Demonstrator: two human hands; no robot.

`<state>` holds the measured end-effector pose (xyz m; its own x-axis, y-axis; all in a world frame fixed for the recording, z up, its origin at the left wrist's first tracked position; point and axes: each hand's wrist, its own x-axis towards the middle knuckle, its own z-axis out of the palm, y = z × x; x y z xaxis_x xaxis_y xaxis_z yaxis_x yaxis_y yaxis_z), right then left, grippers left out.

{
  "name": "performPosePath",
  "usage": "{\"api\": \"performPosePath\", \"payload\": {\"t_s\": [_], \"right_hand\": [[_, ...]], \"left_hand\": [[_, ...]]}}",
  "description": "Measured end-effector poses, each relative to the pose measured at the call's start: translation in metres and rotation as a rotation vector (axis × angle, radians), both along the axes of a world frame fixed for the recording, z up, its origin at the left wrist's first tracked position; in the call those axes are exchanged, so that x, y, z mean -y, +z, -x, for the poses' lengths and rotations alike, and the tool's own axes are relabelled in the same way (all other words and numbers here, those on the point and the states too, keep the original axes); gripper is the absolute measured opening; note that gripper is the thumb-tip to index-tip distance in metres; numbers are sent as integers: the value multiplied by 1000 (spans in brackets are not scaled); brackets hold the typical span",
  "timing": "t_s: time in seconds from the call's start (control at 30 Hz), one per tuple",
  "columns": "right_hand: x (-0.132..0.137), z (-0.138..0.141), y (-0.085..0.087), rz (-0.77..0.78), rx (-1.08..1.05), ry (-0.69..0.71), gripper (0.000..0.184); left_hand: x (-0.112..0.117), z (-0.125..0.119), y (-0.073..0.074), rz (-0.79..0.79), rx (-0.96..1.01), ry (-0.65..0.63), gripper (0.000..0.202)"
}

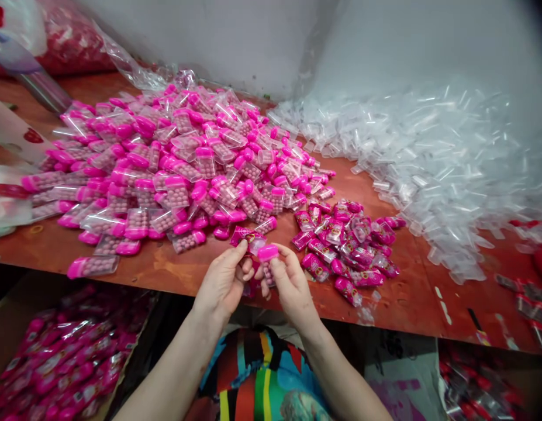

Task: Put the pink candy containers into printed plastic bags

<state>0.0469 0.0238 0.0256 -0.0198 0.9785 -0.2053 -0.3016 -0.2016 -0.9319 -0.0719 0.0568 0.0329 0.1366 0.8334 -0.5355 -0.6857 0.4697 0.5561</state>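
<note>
My right hand (294, 287) pinches a small clear candy container (268, 254) with a bright pink cap and pink balls inside. Close beside it, my left hand (222, 282) has thumb and fingers closed on a shiny magenta printed wrapper (248, 235). The two things meet or overlap between my fingertips, and the fingers hide part of both. Just beyond my hands spreads a big heap of pink-capped candy containers (204, 164). Right of my right hand lies a smaller pile of magenta wrapped packets (345, 242).
A large mound of clear empty plastic pieces (437, 152) covers the table's right side against the wall. Below the reddish table (165, 266), a box at left holds magenta packets (69, 356). Bags of red items (73, 41) stand at back left. Dark red packets (527, 307) lie far right.
</note>
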Motion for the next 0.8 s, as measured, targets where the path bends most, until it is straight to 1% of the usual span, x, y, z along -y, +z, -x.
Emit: {"api": "performPosePath", "payload": {"t_s": [0.13, 0.2, 0.27, 0.4, 0.5, 0.63, 0.73, 0.8], "right_hand": [[8, -3, -4, -77, 114, -3, 32], [10, -5, -4, -86, 128, -18, 32], [10, -6, -2, -51, 63, -32, 33], [10, -3, 1, 99, -147, -36, 40], [12, -2, 0, 126, -185, -12, 46], [16, -3, -5, 101, -119, -19, 47], [19, -4, -10, 25, -30, 7, 48], [21, -4, -13, -39, 65, 31, 48]], "left_hand": [[4, -1, -2, -44, -11, 8, 28], [6, -1, -3, -56, -12, 1, 27], [8, -2, -3, -67, -8, -33, 26], [11, -5, -5, -106, -13, -104, 27], [13, -6, -4, -126, -30, -122, 29], [15, -5, -3, -134, -57, -154, 22], [16, -4, -3, -113, -65, -181, 21], [17, -4, -3, -99, -57, -194, 22]]}}
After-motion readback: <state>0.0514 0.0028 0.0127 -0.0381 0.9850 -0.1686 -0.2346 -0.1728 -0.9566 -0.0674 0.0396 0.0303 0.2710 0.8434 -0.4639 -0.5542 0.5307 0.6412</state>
